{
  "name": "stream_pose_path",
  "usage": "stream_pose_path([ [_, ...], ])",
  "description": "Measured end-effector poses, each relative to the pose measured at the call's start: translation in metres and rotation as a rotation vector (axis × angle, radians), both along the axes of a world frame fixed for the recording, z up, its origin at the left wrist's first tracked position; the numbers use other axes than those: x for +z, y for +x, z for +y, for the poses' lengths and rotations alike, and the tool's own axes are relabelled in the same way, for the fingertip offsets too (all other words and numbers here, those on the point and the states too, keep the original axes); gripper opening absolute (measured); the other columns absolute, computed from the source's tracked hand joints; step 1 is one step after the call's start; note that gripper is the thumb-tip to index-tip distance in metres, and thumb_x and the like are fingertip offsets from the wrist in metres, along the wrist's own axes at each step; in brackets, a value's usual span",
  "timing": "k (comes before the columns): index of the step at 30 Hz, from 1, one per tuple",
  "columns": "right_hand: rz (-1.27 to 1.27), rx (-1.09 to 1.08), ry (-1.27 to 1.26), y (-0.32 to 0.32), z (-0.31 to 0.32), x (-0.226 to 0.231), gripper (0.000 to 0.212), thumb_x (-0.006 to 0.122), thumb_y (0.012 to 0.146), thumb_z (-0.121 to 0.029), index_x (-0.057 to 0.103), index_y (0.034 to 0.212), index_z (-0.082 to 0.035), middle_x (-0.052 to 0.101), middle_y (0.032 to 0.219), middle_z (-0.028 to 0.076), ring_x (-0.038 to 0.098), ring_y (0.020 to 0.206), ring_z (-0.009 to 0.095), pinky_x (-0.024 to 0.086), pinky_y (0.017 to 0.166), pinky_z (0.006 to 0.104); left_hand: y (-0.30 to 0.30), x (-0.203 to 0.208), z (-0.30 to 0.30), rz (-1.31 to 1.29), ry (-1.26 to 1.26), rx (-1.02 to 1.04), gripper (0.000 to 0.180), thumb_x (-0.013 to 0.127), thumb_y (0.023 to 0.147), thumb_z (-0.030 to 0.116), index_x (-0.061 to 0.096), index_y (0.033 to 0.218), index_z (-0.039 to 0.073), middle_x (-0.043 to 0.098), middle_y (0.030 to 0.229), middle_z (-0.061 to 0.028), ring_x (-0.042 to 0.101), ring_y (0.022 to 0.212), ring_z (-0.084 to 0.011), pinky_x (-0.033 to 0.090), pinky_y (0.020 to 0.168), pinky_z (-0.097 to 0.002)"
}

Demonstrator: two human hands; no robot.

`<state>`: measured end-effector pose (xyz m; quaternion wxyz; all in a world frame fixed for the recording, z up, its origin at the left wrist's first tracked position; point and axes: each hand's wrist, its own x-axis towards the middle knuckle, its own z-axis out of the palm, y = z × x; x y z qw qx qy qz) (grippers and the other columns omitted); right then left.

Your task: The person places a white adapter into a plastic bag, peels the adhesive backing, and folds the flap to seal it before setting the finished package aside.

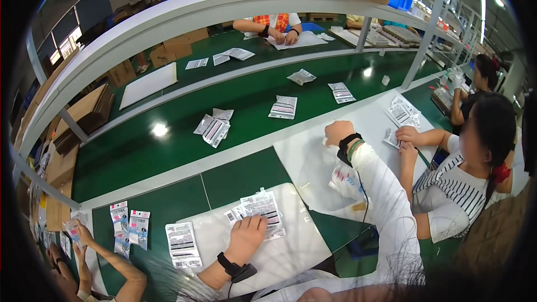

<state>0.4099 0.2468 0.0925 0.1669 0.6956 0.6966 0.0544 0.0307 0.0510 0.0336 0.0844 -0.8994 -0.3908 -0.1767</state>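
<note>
My left hand (246,240) lies over the lower edge of several silver-white printed pouches (263,208) on a white padded sheet (299,212), fingers lying across them. Left of it, more printed pouches (183,240) overlap on the same sheet. My right hand (339,133) reaches far forward over another white sheet (296,159). Its fingers are curled down, and what they may hold is hidden beneath them. A clear plastic bag with small coloured contents (347,182) lies below that wrist. Both wrists wear dark bands with wires.
Pouches lie scattered on the green conveyor (246,117) ahead, behind a pale rail (168,182). Blue-and-white pouches (138,229) lie at the left near a co-worker's arms (114,263). Another co-worker (458,173) handles pouches at the right. A shelf (184,8) spans overhead.
</note>
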Motion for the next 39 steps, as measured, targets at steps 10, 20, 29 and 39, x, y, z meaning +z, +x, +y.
stream_pose_path([
  [10, 0.91, 0.625, -0.068, -0.131, -0.15, 0.011, 0.041, 0.071, 0.083, -0.044, 0.064, 0.123, -0.04, 0.07, 0.079, 0.002, 0.068, 0.071, 0.027, 0.053, 0.06, 0.0381, -0.008, 0.006, 0.006, -0.199, -0.168, -0.022, 0.026, 0.066, 0.078, 0.016, 0.072, 0.104, 0.019, 0.063, 0.105, 0.0057, 0.06, 0.095, -0.0163, 0.047, 0.081, -0.0369],
  [20, 0.771, 0.774, 0.072, -0.147, -0.216, -0.028, 0.044, 0.075, 0.08, -0.041, 0.067, 0.123, -0.034, 0.061, 0.064, -0.001, 0.062, 0.051, 0.021, 0.048, 0.047, 0.0333, -0.025, -0.019, 0.015, -0.518, -0.435, -0.033, 0.022, 0.073, 0.081, 0.022, 0.078, 0.102, 0.024, 0.067, 0.1, 0.0095, 0.057, 0.1, -0.0165, 0.038, 0.088, -0.0355],
  [29, 0.734, 0.727, 0.177, -0.166, -0.223, -0.029, 0.047, 0.072, 0.078, -0.026, 0.066, 0.125, -0.029, 0.058, 0.059, -0.001, 0.06, 0.047, 0.021, 0.048, 0.043, 0.0341, -0.025, -0.019, 0.013, -0.517, -0.284, -0.044, 0.019, 0.071, 0.085, 0.025, 0.077, 0.103, 0.027, 0.07, 0.112, 0.0118, 0.057, 0.108, -0.0148, 0.033, 0.091, -0.0347],
  [39, 0.666, 0.686, 0.21, -0.176, -0.217, -0.038, 0.036, 0.065, 0.083, -0.029, 0.063, 0.116, -0.016, 0.064, 0.062, 0.002, 0.061, 0.047, 0.022, 0.049, 0.044, 0.0379, -0.023, -0.01, 0.009, -0.511, -0.296, -0.038, 0.02, 0.071, 0.086, 0.022, 0.076, 0.105, 0.027, 0.073, 0.11, 0.0122, 0.057, 0.113, -0.0144, 0.027, 0.094, -0.0374],
])
